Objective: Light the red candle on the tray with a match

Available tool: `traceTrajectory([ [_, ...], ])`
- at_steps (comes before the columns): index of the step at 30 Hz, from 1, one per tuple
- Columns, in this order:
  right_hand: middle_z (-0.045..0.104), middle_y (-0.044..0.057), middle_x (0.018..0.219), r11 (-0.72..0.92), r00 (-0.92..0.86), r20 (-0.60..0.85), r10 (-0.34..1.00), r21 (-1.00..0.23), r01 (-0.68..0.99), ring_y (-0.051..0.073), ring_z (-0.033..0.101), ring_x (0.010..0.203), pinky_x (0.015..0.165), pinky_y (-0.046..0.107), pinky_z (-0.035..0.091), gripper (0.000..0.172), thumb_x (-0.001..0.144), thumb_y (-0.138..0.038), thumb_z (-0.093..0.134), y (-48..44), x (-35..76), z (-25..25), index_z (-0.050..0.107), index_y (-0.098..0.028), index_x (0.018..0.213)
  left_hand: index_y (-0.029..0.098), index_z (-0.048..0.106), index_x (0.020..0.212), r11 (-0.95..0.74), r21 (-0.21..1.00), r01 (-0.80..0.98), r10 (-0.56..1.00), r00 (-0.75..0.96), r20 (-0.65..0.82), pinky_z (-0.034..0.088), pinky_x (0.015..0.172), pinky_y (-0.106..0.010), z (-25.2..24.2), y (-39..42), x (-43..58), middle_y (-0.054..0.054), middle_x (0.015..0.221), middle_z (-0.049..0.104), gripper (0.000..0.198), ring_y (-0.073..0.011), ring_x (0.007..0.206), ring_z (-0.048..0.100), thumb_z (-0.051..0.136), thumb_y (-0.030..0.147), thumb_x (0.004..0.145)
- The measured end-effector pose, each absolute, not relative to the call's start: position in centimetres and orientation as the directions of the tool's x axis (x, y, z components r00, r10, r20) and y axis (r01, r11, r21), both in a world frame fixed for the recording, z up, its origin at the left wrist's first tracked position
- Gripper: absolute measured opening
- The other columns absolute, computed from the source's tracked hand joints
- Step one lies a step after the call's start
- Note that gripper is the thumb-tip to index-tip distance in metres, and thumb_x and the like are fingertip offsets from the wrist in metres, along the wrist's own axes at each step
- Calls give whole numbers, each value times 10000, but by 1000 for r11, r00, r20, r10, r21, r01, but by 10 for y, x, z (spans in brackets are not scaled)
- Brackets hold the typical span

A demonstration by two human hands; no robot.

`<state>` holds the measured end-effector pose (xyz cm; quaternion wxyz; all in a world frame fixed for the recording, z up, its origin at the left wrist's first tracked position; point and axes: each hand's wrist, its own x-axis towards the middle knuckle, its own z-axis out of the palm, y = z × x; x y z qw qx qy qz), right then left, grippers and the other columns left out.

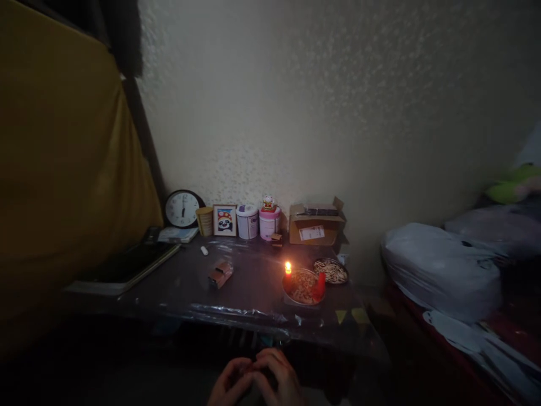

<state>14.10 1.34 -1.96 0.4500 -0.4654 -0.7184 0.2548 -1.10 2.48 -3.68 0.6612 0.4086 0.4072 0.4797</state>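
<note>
At the bottom, below the table's front edge, my left hand [231, 383] and my right hand [276, 376] meet with bent fingers and fingertips pressed together. Whatever lies between them is too small and dark to name. Beyond them on the table [253, 287], a lit red candle [288, 282] stands at the left side of a round dish [304, 303] of brownish bits. An unlit red candle [322, 279] is at the dish's right side. Behind it, a second round dish [346, 276] holds many thin pale sticks. Small brown boxes [220, 274] lie left of the candles.
Along the wall stand a clock [182, 208], a panda picture frame [225, 220], a white tub [247, 221], a pink tub [269, 224] and a cardboard box [313, 232]. A yellow curtain [63, 158] hangs left. White bags [439, 270] are piled right.
</note>
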Motion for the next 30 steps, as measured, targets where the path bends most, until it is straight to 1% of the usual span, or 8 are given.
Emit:
traceTrajectory([
  [3,637,35,905,423,-162,393,905,-794,436,185,592,900,807,278,469,84,786,-237,568,16,147,-23,647,-241,813,177,684,748,203,930,-306,972,181,-152,425,698,-278,-37,24,-10,-7,697,630,268,-177,718,553,767,329,543],
  [9,609,43,1000,360,-171,316,933,-828,430,194,579,963,849,280,445,84,764,-222,590,16,149,-17,634,-225,835,175,689,779,201,921,-332,973,176,-149,430,739,-305,-44,26,-10,-46,770,676,311,-217,787,581,776,328,522],
  [13,614,24,920,356,-223,286,932,-835,418,175,592,888,802,252,456,93,752,-178,585,15,147,-13,608,-217,833,170,700,795,176,919,-353,974,199,-110,429,764,-329,-47,29,-12,-72,817,685,328,-244,833,585,775,330,518],
  [16,610,9,842,369,-239,291,927,-828,423,163,593,827,763,235,457,80,740,-150,585,14,146,-10,592,-207,797,168,704,785,178,913,-368,971,214,-103,428,757,-326,-45,28,-11,-75,810,689,322,-242,823,586,777,327,515],
  [19,611,6,839,371,-239,292,926,-823,431,160,589,827,764,230,450,87,730,-136,593,15,146,-9,591,-203,787,166,699,795,183,912,-367,970,220,-106,422,770,-326,-41,27,-11,-75,815,690,302,-241,834,584,761,316,540],
  [23,612,10,863,374,-254,287,924,-817,438,158,585,840,772,227,445,90,734,-145,596,15,146,-9,589,-201,805,160,694,775,200,914,-352,970,205,-133,422,754,-324,-42,26,-11,-67,796,685,348,-242,824,582,781,337,488],
  [30,613,17,844,384,-269,287,919,-807,450,162,584,838,762,230,447,29,765,-196,587,16,147,-12,585,-201,794,160,695,795,194,906,-375,969,216,-118,416,770,-332,-53,29,-13,-69,804,685,377,-241,827,583,780,361,488],
])
